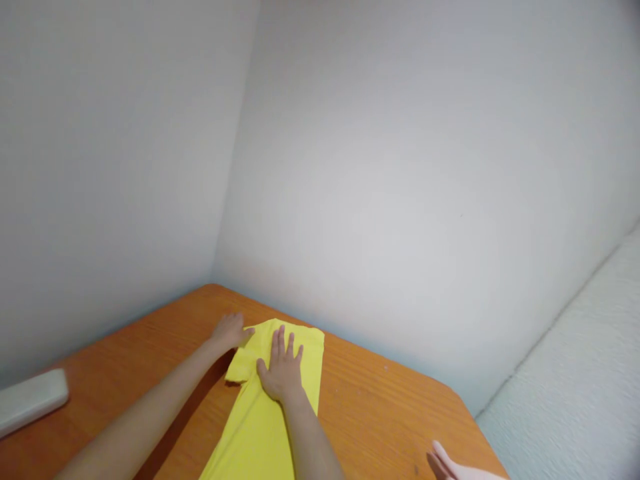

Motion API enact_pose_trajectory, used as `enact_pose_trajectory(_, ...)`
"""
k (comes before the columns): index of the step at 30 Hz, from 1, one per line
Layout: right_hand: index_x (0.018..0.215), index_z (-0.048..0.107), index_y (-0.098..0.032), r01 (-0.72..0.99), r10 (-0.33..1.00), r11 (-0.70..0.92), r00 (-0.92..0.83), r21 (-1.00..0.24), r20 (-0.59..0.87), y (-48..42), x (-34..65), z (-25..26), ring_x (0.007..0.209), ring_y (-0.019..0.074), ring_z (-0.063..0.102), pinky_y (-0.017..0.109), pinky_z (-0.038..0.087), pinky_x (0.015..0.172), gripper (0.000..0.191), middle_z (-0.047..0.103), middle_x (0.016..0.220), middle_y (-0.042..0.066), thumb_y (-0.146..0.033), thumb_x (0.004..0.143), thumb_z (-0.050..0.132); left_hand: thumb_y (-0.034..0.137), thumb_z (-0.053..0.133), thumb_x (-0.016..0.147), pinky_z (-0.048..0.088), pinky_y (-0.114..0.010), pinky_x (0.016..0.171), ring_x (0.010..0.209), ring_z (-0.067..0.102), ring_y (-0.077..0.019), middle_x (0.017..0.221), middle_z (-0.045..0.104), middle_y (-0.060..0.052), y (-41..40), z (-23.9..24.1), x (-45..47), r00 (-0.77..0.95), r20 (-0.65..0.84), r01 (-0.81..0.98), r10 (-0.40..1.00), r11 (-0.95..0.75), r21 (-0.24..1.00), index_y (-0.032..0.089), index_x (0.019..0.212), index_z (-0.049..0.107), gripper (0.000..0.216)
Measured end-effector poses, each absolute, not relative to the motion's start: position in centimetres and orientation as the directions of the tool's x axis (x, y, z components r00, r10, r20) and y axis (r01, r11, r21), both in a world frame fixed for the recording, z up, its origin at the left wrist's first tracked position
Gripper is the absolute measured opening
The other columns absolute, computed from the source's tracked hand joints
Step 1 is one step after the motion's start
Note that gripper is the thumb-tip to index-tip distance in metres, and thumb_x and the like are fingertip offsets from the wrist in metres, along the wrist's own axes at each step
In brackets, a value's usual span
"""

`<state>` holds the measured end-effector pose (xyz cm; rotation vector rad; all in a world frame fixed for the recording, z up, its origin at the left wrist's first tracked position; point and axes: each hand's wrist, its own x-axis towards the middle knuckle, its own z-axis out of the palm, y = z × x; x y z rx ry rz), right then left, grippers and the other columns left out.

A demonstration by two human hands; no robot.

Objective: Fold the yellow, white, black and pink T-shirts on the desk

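Two plain pale walls (400, 167) met in a vertical corner and filled most of the head view. Below them lay a wooden table (390, 407), its far corner set into the wall corner. A white textured surface (575, 387) lay beyond the table's right edge. A yellow garment (255, 427) rested flat on the table. Its long axis ran from the near edge toward the far corner, and its far end stopped short of that corner. A small flap of the cloth projected toward the table's left side, just below the far end. The right hand (283, 370) lay palm-down on the garment's far end, on the long axis, with fingers straight, spread apart and pointing to the far corner. The left hand (231, 331) lay palm-down at the garment's far-left edge, mostly on bare wood. Its fingers were together and slightly curled, and its thumb tip touched the cloth edge; whether it pinched the cloth could not be determined. The garment therefore lay under the right hand and to the right of the left fingers. A grey-white object (30, 400), only partly in view, rested at the table's left edge, well apart from the garment. A third hand (447, 467) showed at the near right corner, touching nothing identifiable.
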<state>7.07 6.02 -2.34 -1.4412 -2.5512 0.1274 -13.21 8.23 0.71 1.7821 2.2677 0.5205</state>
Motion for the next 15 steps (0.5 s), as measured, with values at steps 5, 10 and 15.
enact_pose_trajectory(5,0.156,0.003,-0.017,0.82,0.847,0.531,-0.501,-0.217,0.18,6.1,7.2,-2.6,0.147,0.0382,-0.005,0.068,0.004,0.113,0.089,-0.008,0.16,0.007,-0.066,0.091,0.038,0.042,0.069,0.083,0.049,-0.041,0.087,0.086,0.064,-0.0189,0.086,0.067,-0.003,10.5,0.1,-14.3,-0.129,-0.1,0.863,0.987,0.162,0.478,0.014,0.082,0.064,0.029)
enact_pose_trajectory(10,0.156,0.005,-0.015,0.8,0.837,0.547,-0.51,-0.247,0.199,5.9,7.4,-2.4,0.147,0.0396,-0.003,0.068,0.003,0.113,0.091,-0.006,0.16,0.009,-0.068,0.09,0.036,0.044,0.059,0.09,0.05,-0.03,0.071,0.069,0.063,-0.0145,0.073,0.065,0.001,10.8,1.6,-14.6,0.03,-0.174,0.765,0.984,0.09,0.638,0.014,0.078,0.062,0.033)
enact_pose_trajectory(15,0.156,0.012,-0.01,0.802,0.841,0.537,-0.485,-0.262,0.24,5.2,7.6,-0.9,0.148,0.0368,0.001,0.063,0.007,0.116,0.09,-0.001,0.161,0.012,-0.062,0.09,0.044,0.044,0.057,0.092,0.049,-0.026,0.06,0.057,0.057,-0.0109,0.067,0.06,0.003,11.1,3.9,-13.5,-0.007,-0.235,0.744,0.972,0.162,0.648,0.014,0.084,0.06,0.031)
